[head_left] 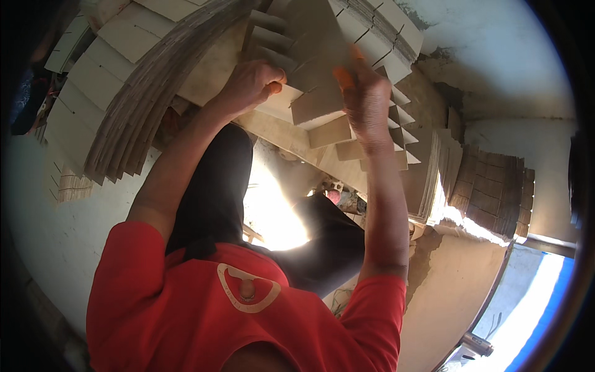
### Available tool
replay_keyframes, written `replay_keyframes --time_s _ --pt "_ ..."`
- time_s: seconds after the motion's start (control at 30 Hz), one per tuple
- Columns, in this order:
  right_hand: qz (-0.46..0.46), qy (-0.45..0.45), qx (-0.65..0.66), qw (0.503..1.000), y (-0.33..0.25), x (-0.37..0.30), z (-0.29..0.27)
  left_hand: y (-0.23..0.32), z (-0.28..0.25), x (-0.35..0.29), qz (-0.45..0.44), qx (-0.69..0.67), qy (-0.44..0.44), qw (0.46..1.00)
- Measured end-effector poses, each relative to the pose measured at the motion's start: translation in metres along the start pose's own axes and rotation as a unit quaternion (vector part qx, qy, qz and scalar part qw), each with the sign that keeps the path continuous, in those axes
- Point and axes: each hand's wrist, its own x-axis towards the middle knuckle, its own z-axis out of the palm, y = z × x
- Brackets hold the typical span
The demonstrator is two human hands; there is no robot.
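A long fanned row of slotted cardboard lies left of a crossed-strip cardboard partition; the right hand grips its right side, the left hand curls at its left, hold unclear; orange finger coverings show on both

A grey-brown cardboard strip, flat and blurred in places, slants across the top of the view, its far end running out of the frame. A short slit cuts into its lower left part. It overlaps a cardboard divider of matching thin pieces set crosswise, whose free ends jut out in staggered, pointed rows on both sides. The divider sits over a pale surface; whether the strip is slotted into it cannot be told.
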Motion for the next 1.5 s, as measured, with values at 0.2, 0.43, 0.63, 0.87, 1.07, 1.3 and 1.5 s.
replay_keyframes --time_s 0.2,0.43,0.63,0.87,1.07,1.3,1.5 --pt "-0.02 -0.066 0.036 0.997 0.019 -0.008 0.035 -0.001 0.002 0.003 0.006 0.003 0.009 1.0" --pt "0.017 -0.246 -0.107 0.963 0.021 -0.018 0.049 -0.002 0.004 0.005 0.01 0.024 0.008 1.0" --pt "0.028 -0.258 -0.163 0.952 0.027 -0.006 0.04 -0.004 -0.002 0.003 0.065 0.104 0.025 0.992" --pt "-0.071 0.18 -0.373 0.907 0.16 0.012 -0.011 0.005 0.002 0.023 0.139 0.121 0.035 0.982" --pt "0.145 -0.11 -0.167 0.969 0.144 0.003 -0.025 -0.032 0.015 0.077 0.168 0.175 -0.018 0.97" --pt "0.09 -0.098 -0.153 0.979 0.112 -0.038 0.02 -0.058 0.034 0.13 0.125 0.112 -0.15 0.974" --pt "0.074 -0.033 -0.198 0.977 0.07 -0.058 -0.011 0.029 -0.016 0.116 0.252 0.24 -0.134 0.928"
